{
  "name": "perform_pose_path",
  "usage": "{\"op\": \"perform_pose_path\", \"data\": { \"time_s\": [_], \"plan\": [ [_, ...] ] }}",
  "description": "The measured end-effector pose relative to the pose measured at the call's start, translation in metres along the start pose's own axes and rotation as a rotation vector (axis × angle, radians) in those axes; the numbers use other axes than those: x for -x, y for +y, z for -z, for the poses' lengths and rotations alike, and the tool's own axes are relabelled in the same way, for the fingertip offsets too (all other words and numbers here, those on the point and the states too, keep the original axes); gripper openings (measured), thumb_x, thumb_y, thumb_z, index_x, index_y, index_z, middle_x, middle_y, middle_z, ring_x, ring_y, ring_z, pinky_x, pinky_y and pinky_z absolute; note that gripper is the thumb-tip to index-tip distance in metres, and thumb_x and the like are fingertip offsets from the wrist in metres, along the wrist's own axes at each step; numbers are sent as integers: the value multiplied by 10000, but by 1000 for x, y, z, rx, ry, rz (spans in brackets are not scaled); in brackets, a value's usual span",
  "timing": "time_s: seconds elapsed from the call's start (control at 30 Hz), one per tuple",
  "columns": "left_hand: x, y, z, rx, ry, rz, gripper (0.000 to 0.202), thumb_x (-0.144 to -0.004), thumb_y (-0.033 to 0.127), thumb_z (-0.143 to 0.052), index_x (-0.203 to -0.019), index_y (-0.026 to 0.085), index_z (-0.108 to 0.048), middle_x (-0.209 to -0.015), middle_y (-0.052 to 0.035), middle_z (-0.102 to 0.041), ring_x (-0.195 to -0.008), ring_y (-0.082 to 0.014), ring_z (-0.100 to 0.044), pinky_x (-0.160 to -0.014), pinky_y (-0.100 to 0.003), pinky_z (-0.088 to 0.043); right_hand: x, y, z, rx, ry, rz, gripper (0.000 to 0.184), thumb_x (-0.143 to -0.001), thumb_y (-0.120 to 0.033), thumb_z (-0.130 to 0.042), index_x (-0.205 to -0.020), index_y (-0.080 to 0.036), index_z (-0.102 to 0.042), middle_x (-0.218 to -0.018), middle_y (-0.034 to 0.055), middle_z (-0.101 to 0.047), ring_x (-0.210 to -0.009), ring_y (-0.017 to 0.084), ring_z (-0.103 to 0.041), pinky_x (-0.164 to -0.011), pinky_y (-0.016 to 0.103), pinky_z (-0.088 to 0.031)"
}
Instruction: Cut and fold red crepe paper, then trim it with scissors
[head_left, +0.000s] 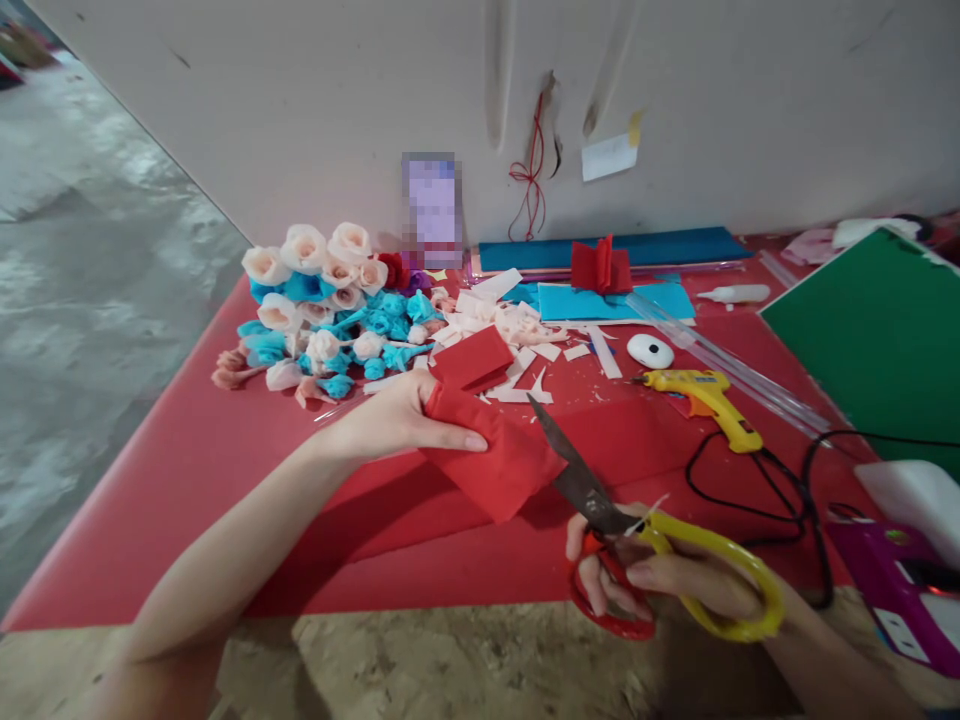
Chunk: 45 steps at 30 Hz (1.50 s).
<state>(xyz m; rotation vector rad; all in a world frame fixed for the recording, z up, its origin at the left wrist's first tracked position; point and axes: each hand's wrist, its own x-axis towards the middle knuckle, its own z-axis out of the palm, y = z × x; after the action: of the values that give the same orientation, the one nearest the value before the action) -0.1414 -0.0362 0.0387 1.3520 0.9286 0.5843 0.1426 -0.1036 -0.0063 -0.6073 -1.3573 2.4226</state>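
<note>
My left hand (420, 415) pinches a folded piece of red crepe paper (491, 455) between thumb and fingers, above the table. In my right hand (660, 580) is a pair of scissors (589, 490) with one yellow and one red handle loop. Their dark blades point up and left, at the right edge of the red paper; whether they touch it I cannot tell. Beneath my hands lies a longer strip of red paper (375, 505). Just beyond my left hand rests a smaller folded red piece (472, 360).
Pale and blue paper flowers (322, 320) are heaped at the left, beside white paper scraps (502, 320). A yellow glue gun (697, 390) with a black cord lies at the right, near clear glue sticks (735, 370) and a green board (870, 330). A phone (433, 210) leans on the wall.
</note>
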Motion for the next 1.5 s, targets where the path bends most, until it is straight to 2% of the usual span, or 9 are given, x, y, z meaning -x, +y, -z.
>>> {"op": "perform_pose_path", "data": {
  "time_s": [0.13,0.47,0.77,0.9,1.0,1.13,1.27,1.43,1.5],
  "plan": [
    [1,-2,3,-16,39,11,162,-632,243,-764,-786,197,-748,-765,-8,-734,-675,-155,-685,-587,-185,-559,0,0,0,-15,-25,29,344,-799,-337,-481,-1112,-194,-487,-791,44,-548,-523,89,-383,-473,235,-301],
    [-1,-1,3,-24,-16,15,91,-632,214,-755,-722,203,-747,-702,17,-725,-622,-133,-667,-539,-156,-520,0,8,1,-29,-73,45,443,-698,-257,-471,-1136,-199,-444,-858,54,-551,-580,112,-395,-508,255,-325],
    [-1,1,11,-161,-69,-36,44,-632,223,-751,-660,192,-738,-612,19,-704,-600,-139,-653,-572,-178,-525,4,5,4,81,-58,2,415,-794,-410,-461,-1132,-170,-448,-837,58,-558,-552,96,-394,-505,250,-331],
    [0,2,25,-81,70,-18,62,-614,180,-764,-620,145,-714,-579,30,-689,-577,-115,-642,-571,-160,-520,13,-6,20,149,-55,-17,430,-831,-500,-427,-1108,-172,-458,-801,44,-550,-535,93,-411,-493,246,-341],
    [-1,0,36,82,233,-32,94,-603,151,-774,-663,117,-710,-613,36,-701,-578,-93,-640,-570,-140,-513,14,-16,31,458,85,-71,307,-858,-419,-441,-1036,-185,-528,-772,46,-587,-574,112,-470,-528,247,-370],
    [-4,-1,37,237,306,-75,119,-581,138,-787,-656,115,-698,-659,42,-718,-601,-84,-645,-606,-136,-520,7,-18,34,993,379,-123,185,-845,-336,-486,-899,-189,-584,-687,19,-589,-583,129,-508,-554,244,-386],
    [-3,-1,28,229,267,-52,102,-605,135,-774,-676,120,-702,-669,52,-719,-609,-79,-646,-615,-130,-517,1,-11,25,1159,509,42,214,-855,-306,-481,-1019,-198,-566,-764,24,-618,-627,140,-545,-579,244,-408],
    [2,0,18,165,148,-50,144,-592,199,-792,-594,113,-677,-567,27,-682,-638,-139,-663,-594,-174,-530,-10,1,22,1568,601,30,313,-828,-275,-498,-1113,-154,-544,-920,95,-626,-817,214,-595,-688,307,-455],
    [3,1,15,142,133,-30,165,-581,208,-800,-568,110,-667,-533,19,-667,-634,-153,-664,-589,-184,-536,-18,8,25,1733,569,55,345,-802,-263,-522,-1114,-119,-555,-966,136,-610,-866,248,-588,-693,335,-473]
  ]
}}
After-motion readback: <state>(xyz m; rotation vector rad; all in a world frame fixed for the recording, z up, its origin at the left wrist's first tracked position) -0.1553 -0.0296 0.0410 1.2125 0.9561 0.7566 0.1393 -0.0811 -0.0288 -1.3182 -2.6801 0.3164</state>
